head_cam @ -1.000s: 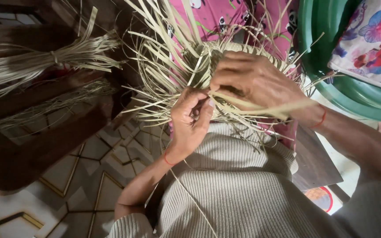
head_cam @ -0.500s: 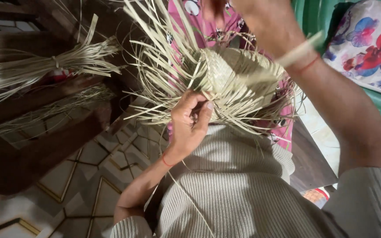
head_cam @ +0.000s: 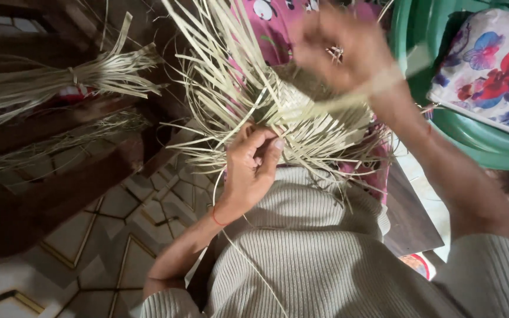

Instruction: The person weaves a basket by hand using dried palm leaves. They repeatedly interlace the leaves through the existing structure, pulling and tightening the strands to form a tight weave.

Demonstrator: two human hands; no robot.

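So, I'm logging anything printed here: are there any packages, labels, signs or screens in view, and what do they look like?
None that can be made out: no package, label, sign or screen.
Nearest thing: a floral cloth bundle, white with red and blue flowers, in a green tub at upper right.

The straw mat (head_cam: 301,112) is pale yellow. At one o'clock the tub (head_cam: 472,144) is green. In it, a white cloth (head_cam: 490,70) has red and blue flowers. The sweater (head_cam: 307,259) is beige with ribs.
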